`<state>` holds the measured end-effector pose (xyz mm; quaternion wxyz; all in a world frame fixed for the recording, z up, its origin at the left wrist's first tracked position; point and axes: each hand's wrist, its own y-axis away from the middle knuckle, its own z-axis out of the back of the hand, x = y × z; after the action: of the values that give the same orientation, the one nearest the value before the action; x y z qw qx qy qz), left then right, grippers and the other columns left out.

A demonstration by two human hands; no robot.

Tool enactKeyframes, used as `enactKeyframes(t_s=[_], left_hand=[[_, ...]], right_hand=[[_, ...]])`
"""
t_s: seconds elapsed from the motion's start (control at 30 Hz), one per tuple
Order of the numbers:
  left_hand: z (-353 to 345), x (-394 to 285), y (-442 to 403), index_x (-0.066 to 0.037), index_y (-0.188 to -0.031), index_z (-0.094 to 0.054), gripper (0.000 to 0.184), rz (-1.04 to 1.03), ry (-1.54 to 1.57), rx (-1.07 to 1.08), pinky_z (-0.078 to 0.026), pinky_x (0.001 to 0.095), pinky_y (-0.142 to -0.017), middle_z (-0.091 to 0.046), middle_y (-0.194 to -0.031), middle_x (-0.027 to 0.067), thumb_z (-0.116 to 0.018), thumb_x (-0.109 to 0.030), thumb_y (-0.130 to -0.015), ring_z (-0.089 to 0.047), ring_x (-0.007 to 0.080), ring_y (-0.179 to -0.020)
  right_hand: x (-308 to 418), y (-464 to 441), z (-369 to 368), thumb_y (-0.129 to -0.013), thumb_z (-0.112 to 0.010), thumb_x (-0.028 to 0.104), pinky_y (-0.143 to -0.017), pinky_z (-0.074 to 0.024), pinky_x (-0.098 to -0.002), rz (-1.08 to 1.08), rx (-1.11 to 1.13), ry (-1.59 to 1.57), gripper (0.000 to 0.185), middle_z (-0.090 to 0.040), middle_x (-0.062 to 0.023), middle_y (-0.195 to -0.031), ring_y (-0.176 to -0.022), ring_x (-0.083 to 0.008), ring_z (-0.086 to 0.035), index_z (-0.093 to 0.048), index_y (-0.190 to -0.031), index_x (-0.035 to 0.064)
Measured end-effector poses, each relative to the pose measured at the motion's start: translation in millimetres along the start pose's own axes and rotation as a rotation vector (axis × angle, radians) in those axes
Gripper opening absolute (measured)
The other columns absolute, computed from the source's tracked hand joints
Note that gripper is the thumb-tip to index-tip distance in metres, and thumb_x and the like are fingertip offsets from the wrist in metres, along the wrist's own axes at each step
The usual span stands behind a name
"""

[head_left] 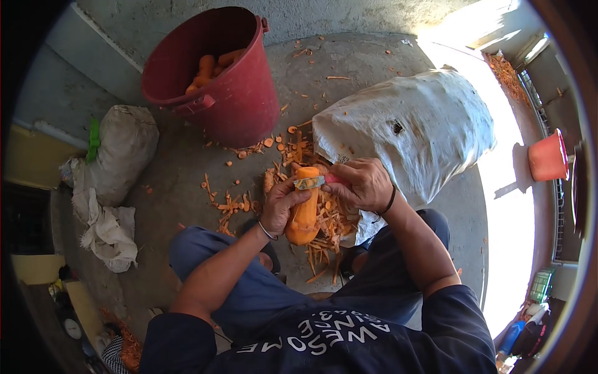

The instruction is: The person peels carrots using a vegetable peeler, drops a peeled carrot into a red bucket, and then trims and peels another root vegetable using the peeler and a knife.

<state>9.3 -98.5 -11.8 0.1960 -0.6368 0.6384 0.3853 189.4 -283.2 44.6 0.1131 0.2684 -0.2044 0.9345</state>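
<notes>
A thick orange carrot [303, 218] points away from me above the floor. My left hand [280, 204] is closed round its left side, near the far end. In my right hand [364, 185] is the pink handle of a knife [309, 182], whose blade lies across the far part of the carrot, smeared with orange bits. Beneath and around both hands, orange peelings [327, 215] and cut slices cover the floor.
A red bucket [240, 93] holding carrots stands at the upper left. A large whitish sack [411, 124] lies at the upper right. Another stuffed sack [128, 146] sits at the left. An orange-red bucket [546, 158] is at the far right.
</notes>
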Motion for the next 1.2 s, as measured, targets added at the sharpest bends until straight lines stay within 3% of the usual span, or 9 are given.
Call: enactKeyframes(t_s=[0.17, 0.27, 0.4, 0.5, 0.6, 0.7, 0.8, 1.0, 1.2], left_hand=[[4.4, 1.6, 2.9, 0.001, -0.137, -0.064, 0.039, 0.016, 0.015, 0.070, -0.061, 0.0301, -0.093, -0.073, -0.117, 0.0059, -0.069, -0.011, -0.101, -0.073, 0.0134, -0.105], [-0.1, 2.0, 2.7, 0.001, -0.135, -0.063, 0.039, 0.001, 0.023, 0.010, -0.063, 0.0315, -0.086, -0.073, -0.110, 0.0071, -0.070, -0.014, -0.100, -0.075, 0.0158, -0.099], [-2.4, -7.8, 7.7, 0.002, -0.134, -0.061, 0.041, 0.063, 0.079, 0.088, -0.067, 0.0376, -0.078, -0.072, -0.106, 0.0103, -0.068, -0.019, -0.099, -0.078, 0.0229, -0.085], [-5.8, -7.9, 9.6, 0.002, -0.134, -0.060, 0.043, 0.042, 0.086, 0.062, -0.069, 0.0408, -0.073, -0.072, -0.107, 0.0130, -0.067, -0.020, -0.099, -0.078, 0.0267, -0.082], [-4.9, -8.6, 9.1, 0.003, -0.134, -0.060, 0.044, 0.063, 0.082, 0.046, -0.068, 0.0424, -0.075, -0.071, -0.105, 0.0145, -0.067, -0.021, -0.098, -0.078, 0.0287, -0.083], [-8.2, -12.4, 11.8, 0.002, -0.133, -0.060, 0.046, 0.092, 0.124, 0.117, -0.067, 0.0450, -0.077, -0.071, -0.105, 0.0164, -0.068, -0.024, -0.096, -0.078, 0.0311, -0.083], [-8.5, -14.1, 11.3, 0.002, -0.133, -0.060, 0.048, 0.081, 0.107, 0.112, -0.066, 0.0469, -0.079, -0.070, -0.105, 0.0184, -0.067, -0.028, -0.096, -0.077, 0.0326, -0.085], [-7.6, -12.5, 9.8, 0.001, -0.136, -0.057, 0.050, 0.106, 0.193, 0.102, -0.066, 0.0471, -0.080, -0.070, -0.106, 0.0203, -0.064, -0.029, -0.097, -0.077, 0.0327, -0.086], [-15.7, -19.7, 8.5, 0.002, -0.133, -0.059, 0.047, 0.125, 0.123, 0.099, -0.065, 0.0401, -0.082, -0.071, -0.107, 0.0157, -0.073, -0.023, -0.096, -0.076, 0.0260, -0.089]], right_hand=[[-16.3, 2.4, 4.8, -0.100, -0.070, 0.050, -0.060, -0.0514, -0.0466, -0.242, 0.015, -0.177, 0.044, -0.067, -0.0160, -0.070, -0.065, -0.0378, -0.068, -0.076, -0.095, 0.0062], [-0.1, 2.2, -2.5, -0.102, -0.067, 0.051, -0.061, -0.0513, -0.0470, -0.049, 0.000, -0.247, 0.048, -0.066, -0.0174, -0.069, -0.065, -0.0379, -0.069, -0.076, -0.099, 0.0042], [0.1, 2.2, -5.9, -0.104, -0.065, 0.050, -0.063, -0.0530, -0.0453, -0.267, 0.017, -0.230, 0.048, -0.068, -0.0168, -0.071, -0.066, -0.0372, -0.070, -0.077, -0.105, 0.0043], [-2.1, -0.5, -5.7, -0.105, -0.063, 0.051, -0.064, -0.0523, -0.0455, -0.202, -0.002, -0.322, 0.050, -0.067, -0.0190, -0.072, -0.067, -0.0384, -0.069, -0.076, -0.107, 0.0028], [3.6, 1.6, -11.0, -0.106, -0.061, 0.053, -0.065, -0.0517, -0.0458, -0.113, 0.018, -0.390, 0.054, -0.066, -0.0203, -0.073, -0.068, -0.0377, -0.069, -0.075, -0.105, 0.0006], [-9.1, 2.0, -20.2, -0.107, -0.058, 0.055, -0.065, -0.0510, -0.0462, -0.359, 0.082, -0.337, 0.058, -0.067, -0.0199, -0.074, -0.067, -0.0366, -0.068, -0.075, -0.105, -0.0001], [-7.0, 1.3, -17.7, -0.108, -0.058, 0.053, -0.065, -0.0510, -0.0448, -0.371, 0.015, -0.512, 0.056, -0.067, -0.0198, -0.075, -0.067, -0.0360, -0.067, -0.076, -0.105, -0.0002], [0.2, 2.4, -16.3, -0.109, -0.059, 0.049, -0.064, -0.0498, -0.0448, -0.150, 0.078, -0.396, 0.052, -0.065, -0.0199, -0.074, -0.067, -0.0365, -0.065, -0.072, -0.097, -0.0001], [-28.1, 0.7, -28.6, -0.107, -0.066, 0.046, -0.062, -0.0501, -0.0392, -0.523, 0.107, -0.471, 0.050, -0.067, -0.0057, -0.075, -0.066, -0.0176, -0.064, -0.072, -0.108, -0.0031]])
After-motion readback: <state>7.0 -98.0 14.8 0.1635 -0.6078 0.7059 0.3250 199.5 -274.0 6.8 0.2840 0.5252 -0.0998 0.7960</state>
